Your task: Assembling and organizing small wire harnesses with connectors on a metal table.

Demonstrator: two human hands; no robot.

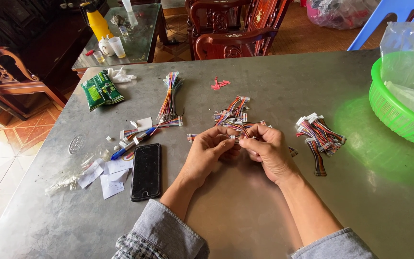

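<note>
Both hands meet at the counter's [245, 211] centre: the left hand [208, 152] and right hand [268, 152] are each pinched shut on one small wire harness [235, 138]. A stack of harnesses [319, 134] at 3 o'clock looks finished, I judge, while a loose heap [233, 112] at 12 o'clock and a long bundle [169, 96] at 11 o'clock seem still untouched. The fingers hide the connector ends, and the green basket [398, 117] is cut off at the edge.
</note>
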